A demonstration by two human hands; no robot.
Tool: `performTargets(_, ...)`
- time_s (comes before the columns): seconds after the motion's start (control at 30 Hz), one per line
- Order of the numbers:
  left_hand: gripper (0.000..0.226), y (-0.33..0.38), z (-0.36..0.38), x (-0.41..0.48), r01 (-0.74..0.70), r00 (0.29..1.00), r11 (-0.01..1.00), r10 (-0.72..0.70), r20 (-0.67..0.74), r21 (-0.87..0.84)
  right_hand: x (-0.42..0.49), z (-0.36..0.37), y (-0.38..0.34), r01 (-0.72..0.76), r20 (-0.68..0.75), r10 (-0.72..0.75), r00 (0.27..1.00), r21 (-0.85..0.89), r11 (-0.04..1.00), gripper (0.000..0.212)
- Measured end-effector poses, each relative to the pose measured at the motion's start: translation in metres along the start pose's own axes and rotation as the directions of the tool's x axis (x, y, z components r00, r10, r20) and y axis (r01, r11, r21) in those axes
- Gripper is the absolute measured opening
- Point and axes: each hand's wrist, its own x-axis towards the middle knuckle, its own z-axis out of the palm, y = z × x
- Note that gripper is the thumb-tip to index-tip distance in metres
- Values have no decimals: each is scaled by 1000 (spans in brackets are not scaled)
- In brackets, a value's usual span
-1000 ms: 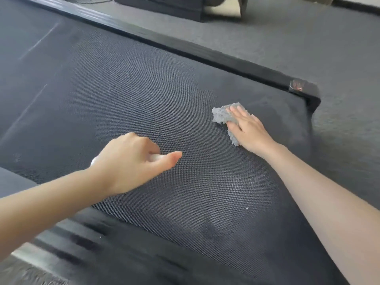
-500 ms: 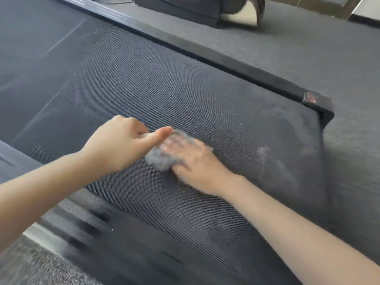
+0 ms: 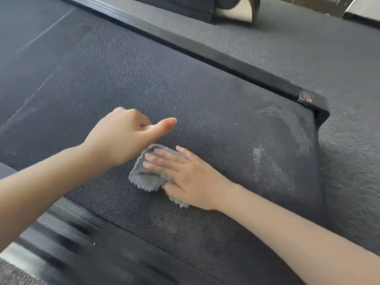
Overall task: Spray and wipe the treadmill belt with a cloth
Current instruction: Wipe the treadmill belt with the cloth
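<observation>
The black woven treadmill belt (image 3: 144,79) fills most of the head view. A fluffy grey cloth (image 3: 144,177) lies on the belt near its near side. My right hand (image 3: 189,177) presses flat on the cloth, fingers spread over it. Just above and to the left, my left hand (image 3: 121,136) hovers as a fist with the thumb pointing right. It is closed around a small white spray bottle (image 3: 146,127), of which only a sliver shows. Damp, pale smears (image 3: 277,140) mark the belt toward its right end.
A black side rail (image 3: 226,60) runs along the belt's far edge to a corner cap (image 3: 312,101). The near rail (image 3: 72,233) lies under my left forearm. Grey carpet (image 3: 308,48) surrounds the treadmill. The dark base of another machine (image 3: 185,5) stands at the top.
My right hand has slid the cloth from near the belt's far right corner leftward and toward me. My left hand stays closed and now sits just above the cloth.
</observation>
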Motion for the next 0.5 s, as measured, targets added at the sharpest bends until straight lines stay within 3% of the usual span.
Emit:
performTargets(0.17,94,8,8,10,5,1000,1000,-5,18,6,21,-16,70,-233,-10,234,972,55,971,55)
performTargets(0.33,92,16,16,17,27,998,1000,-27,51,2,40,-22,142,-372,-72,378,923,76,925,54)
performTargets(0.5,74,21,24,27,19,997,1000,-17,74,-25,53,-31,203,-528,-105,533,839,79,846,53)
